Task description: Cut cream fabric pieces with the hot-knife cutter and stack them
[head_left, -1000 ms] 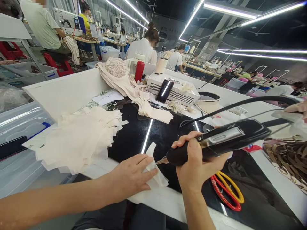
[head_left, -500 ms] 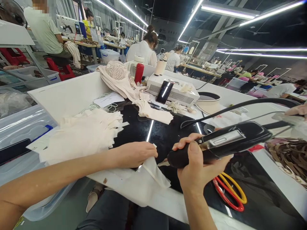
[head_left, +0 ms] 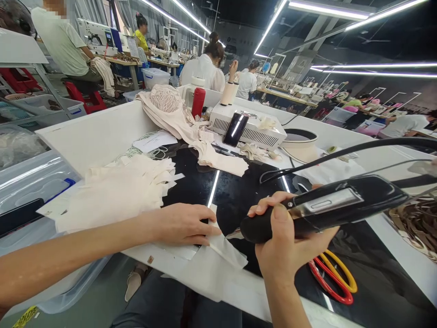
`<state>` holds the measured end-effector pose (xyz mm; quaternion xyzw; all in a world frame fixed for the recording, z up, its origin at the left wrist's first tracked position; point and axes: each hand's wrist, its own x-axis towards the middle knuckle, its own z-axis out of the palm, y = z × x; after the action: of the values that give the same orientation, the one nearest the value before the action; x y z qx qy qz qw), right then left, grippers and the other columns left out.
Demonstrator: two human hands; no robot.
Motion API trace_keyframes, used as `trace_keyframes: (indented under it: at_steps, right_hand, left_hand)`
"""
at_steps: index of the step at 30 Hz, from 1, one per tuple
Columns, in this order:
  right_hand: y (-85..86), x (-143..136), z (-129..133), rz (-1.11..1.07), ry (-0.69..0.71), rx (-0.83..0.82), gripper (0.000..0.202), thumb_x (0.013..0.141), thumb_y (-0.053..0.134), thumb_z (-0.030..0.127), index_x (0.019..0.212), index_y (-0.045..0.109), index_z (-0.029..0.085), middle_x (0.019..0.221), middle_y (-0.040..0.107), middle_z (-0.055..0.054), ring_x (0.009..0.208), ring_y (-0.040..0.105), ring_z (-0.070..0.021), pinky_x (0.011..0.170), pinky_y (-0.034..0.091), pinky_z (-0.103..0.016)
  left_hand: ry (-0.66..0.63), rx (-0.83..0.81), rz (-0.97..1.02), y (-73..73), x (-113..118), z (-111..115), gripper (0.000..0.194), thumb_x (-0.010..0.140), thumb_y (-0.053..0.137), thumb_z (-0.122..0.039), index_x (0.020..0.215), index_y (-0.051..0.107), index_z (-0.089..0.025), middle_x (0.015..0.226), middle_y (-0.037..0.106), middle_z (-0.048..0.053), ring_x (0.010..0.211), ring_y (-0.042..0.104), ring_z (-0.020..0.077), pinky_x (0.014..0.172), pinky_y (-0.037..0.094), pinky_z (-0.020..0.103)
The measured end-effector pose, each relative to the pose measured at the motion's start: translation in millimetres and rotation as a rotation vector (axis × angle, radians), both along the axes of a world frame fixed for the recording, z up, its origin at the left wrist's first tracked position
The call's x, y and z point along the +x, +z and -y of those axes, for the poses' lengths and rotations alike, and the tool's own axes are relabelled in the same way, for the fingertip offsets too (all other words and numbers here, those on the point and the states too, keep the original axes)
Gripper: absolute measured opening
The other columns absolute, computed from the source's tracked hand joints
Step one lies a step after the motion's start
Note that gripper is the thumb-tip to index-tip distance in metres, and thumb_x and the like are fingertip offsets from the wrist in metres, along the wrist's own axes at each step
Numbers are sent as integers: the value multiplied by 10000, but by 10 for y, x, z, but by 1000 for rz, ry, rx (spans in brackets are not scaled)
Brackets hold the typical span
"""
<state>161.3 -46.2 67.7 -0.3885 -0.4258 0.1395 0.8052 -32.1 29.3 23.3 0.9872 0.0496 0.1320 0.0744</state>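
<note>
My left hand (head_left: 189, 225) lies over a thin off-white fabric piece (head_left: 227, 249) near the table's front edge, fingers apart and fingertips pressing on it. In my right hand (head_left: 283, 237) is a thick black corded handheld tool (head_left: 327, 205) with a silver plate on its side. My fingers wrap round its rounded end, and its slim tip points left towards the fabric, just above the black tabletop (head_left: 194, 182). Left of my hands spreads a heap of cream fabric pieces (head_left: 119, 193). Red and yellow loop handles (head_left: 336, 278) lie to the right, partly behind my right wrist.
Behind the black surface are a small cream fabric stack (head_left: 223, 163), a phone (head_left: 235, 129) leaning on a white vented box (head_left: 246, 130), and a red bottle (head_left: 198, 102). The tool's black cable (head_left: 348, 150) arcs off rightwards. Brown straps (head_left: 416, 223) lie at right. Several people sit at benches beyond.
My left hand has let go of its pinch on the fabric and flattened over it, fingers spreading. The right hand and tool have shifted slightly right.
</note>
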Motion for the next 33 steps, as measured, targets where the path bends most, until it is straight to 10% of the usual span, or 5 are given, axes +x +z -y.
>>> trace_keyframes:
  at_steps: [33]
  right_hand:
    - [54,-152,-212,-47,-11,-44,515,822,769,202,1210,443,290,844,646,78,558,586,-111,511,560,-296]
  left_hand:
    - [59,66,52,-132,-10,102,317,1046,622,-391,1315,675,-232,1305,640,122,1174,654,252,1035,558,376]
